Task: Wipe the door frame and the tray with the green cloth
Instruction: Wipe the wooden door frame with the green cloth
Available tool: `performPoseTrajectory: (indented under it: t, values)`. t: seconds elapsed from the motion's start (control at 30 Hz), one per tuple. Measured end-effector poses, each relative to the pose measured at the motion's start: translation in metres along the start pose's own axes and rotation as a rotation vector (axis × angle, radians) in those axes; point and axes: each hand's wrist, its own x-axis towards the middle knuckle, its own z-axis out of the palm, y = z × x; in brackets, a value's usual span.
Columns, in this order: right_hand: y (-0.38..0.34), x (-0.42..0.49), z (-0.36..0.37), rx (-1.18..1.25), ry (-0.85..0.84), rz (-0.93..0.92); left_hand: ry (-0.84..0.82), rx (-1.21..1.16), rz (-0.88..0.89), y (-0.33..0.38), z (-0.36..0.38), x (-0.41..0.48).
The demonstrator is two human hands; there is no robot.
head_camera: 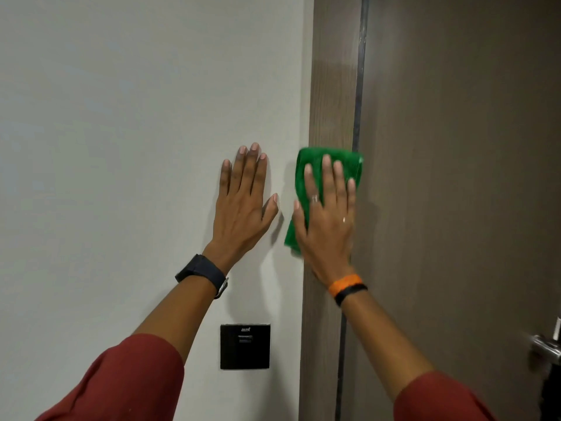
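Note:
The brown wooden door frame runs vertically between the white wall and the door. My right hand lies flat on the green cloth and presses it against the frame at mid height, fingers spread and pointing up. The cloth is folded and sticks out above and to the left of the hand. My left hand rests flat on the white wall just left of the frame, fingers apart, holding nothing. No tray is in view.
A black card-holder switch sits on the white wall below my left hand. The brown door fills the right side, with a metal door handle at the right edge. A dark seal strip separates frame and door.

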Motion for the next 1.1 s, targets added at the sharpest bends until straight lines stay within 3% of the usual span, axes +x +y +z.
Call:
performPoseTrajectory:
  t: [0.1,0.37,0.47,0.67,0.97,1.1]
  values:
    - [0.002,-0.029,0.005,-0.002,-0.015,-0.017,0.019,0.004,0.008,0.001,0.011,-0.007]
    - [0.009,0.071,0.014,-0.015,0.153,-0.036,0.069,0.008,0.022,-0.001,0.024,-0.011]
    - [0.007,0.021,0.015,0.043,0.165,-0.007,0.069,-0.007,0.010,0.002,0.026,-0.021]
    - [0.000,-0.124,0.014,-0.013,0.018,-0.030,0.029,-0.002,0.009,0.012,0.028,-0.037]
    - [0.011,0.045,0.009,0.010,0.105,-0.078,0.045,-0.005,0.042,0.014,0.026,-0.013]
    - [0.013,0.045,0.009,0.008,0.096,-0.071,0.045,-0.001,0.031,0.014,0.025,-0.015]
